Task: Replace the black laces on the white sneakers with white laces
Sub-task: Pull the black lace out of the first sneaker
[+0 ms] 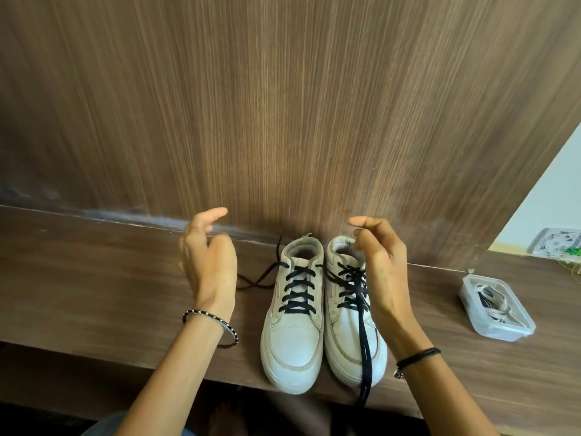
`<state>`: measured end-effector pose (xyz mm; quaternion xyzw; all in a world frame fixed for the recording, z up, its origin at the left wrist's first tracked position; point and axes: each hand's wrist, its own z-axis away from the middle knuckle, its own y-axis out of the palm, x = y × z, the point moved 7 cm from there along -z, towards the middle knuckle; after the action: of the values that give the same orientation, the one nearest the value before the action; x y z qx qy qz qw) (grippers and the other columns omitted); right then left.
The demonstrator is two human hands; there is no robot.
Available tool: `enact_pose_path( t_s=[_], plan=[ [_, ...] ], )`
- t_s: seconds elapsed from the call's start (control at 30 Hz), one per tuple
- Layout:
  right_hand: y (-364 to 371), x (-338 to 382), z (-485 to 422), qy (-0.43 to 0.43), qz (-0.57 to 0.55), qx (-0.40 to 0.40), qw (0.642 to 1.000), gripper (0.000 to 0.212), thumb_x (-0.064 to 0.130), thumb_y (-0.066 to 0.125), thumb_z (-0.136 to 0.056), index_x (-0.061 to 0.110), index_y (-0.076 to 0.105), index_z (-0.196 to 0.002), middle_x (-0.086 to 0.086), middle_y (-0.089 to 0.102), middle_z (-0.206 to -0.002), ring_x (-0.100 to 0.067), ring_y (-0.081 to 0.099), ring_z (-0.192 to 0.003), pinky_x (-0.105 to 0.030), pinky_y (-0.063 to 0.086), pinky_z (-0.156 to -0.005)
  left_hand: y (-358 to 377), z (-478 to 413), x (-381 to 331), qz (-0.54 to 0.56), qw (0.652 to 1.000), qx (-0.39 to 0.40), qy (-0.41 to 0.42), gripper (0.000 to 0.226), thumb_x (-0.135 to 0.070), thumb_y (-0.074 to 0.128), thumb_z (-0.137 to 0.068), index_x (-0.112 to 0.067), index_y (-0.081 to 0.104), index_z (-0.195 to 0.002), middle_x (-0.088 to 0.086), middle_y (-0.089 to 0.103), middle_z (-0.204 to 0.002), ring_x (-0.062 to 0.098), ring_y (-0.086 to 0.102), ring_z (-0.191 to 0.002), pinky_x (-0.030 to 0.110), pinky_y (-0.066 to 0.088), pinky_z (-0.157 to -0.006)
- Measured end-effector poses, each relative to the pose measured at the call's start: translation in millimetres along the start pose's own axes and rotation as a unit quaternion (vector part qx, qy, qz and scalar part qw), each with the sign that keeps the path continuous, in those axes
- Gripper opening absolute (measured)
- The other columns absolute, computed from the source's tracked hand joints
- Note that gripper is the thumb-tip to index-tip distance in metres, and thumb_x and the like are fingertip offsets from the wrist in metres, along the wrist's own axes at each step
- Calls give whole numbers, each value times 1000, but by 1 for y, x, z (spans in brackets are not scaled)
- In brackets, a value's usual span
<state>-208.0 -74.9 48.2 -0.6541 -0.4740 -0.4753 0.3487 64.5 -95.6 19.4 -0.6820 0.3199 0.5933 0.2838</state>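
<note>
A clear tub (500, 334) holding white laces (493, 302) sits on the shelf (94, 294) at 3 o'clock from the sneakers, well apart from them. A wood panel (283, 105) rises just behind the heels.

The left sneaker (294, 341) and right sneaker (344, 335) stand side by side, touching, at the shelf's front edge. Their long axes run 12 to 6, with the toes at 6 toward the person. Both carry black laces (297, 294). The left sneaker's loose ends trail out to 9 o'clock. One long strand (364, 341) of the right sneaker's lace lies down its toe and hangs over the edge.

The left hand (209, 256) is raised at 9 o'clock from the sneakers, fingers relaxed and spread, holding nothing. The right hand (379, 262) hovers over the right sneaker's collar and partly hides it. Its fingers are curled, and thumb and forefinger pinch a thin dark strand, apparently lace.
</note>
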Motion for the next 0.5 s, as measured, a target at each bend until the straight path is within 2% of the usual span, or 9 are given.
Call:
enact_pose_path(
  t_s=[0.03,0.07,0.13,0.17,0.23,0.27,0.33,0.4,0.5],
  plan=[
    [4,-1,1,3,7,14,1000,22,28,54,-88,24,71,-102,7,66,-85,-35,65,-91,-45,55,-88,3,3,-2,-21,1000,21,1,53,-22,36,-64,-56,68,-89,12,68,-97,40,61,-105,62,40,-108],
    [7,-1,2,0,19,22,1000,21,32,55,-88,26,71,-99,6,68,-90,-33,66,-94,-44,54,-86,7,8,-7,-34,999,43,3,47,-24,39,-68,-55,70,-86,0,68,-88,37,62,-102,61,40,-109],
    [14,0,5,-16,61,42,997,17,34,57,-89,29,73,-93,8,71,-95,-21,66,-92,-32,51,-81,17,18,-16,-47,994,96,6,31,-26,49,-81,-47,73,-81,-18,67,-77,22,65,-94,45,46,-101],
    [18,1,6,-26,85,56,994,15,35,60,-92,30,73,-91,11,71,-95,-17,65,-92,-28,49,-80,24,23,-15,-52,991,127,2,26,-25,55,-87,-42,74,-80,-20,70,-79,14,66,-95,33,47,-91],
    [26,1,7,-58,151,89,983,11,30,65,-95,32,73,-89,22,68,-95,-12,61,-97,-27,47,-83,36,28,-10,-86,980,178,6,19,-25,63,-91,-36,75,-81,-19,74,-86,7,66,-97,25,44,-79],
    [31,0,7,-82,193,108,972,9,27,67,-94,31,73,-90,27,66,-96,-10,57,-103,-25,44,-88,41,28,-7,-118,973,195,21,14,-29,64,-90,-36,74,-82,-18,74,-87,7,67,-97,26,47,-81],
    [42,-4,8,-144,291,142,935,7,25,67,-91,27,74,-92,21,66,-94,-9,49,-110,-18,37,-94,48,31,-3,-189,955,221,58,11,-38,60,-84,-37,71,-83,-20,73,-88,10,66,-97,37,52,-90],
    [54,-13,11,-194,374,171,891,19,32,61,-88,21,76,-95,13,68,-102,-12,45,-112,-27,39,-98,52,34,1,-235,936,247,81,13,-31,59,-87,-39,68,-87,-21,72,-90,14,66,-98,44,52,-91],
    [62,-21,15,-226,439,179,851,32,35,55,-86,15,78,-96,5,68,-107,-18,46,-113,-43,48,-93,54,35,3,-270,916,272,117,32,-12,53,-93,-39,69,-101,-15,71,-92,15,65,-99,44,54,-90]
  ],
)
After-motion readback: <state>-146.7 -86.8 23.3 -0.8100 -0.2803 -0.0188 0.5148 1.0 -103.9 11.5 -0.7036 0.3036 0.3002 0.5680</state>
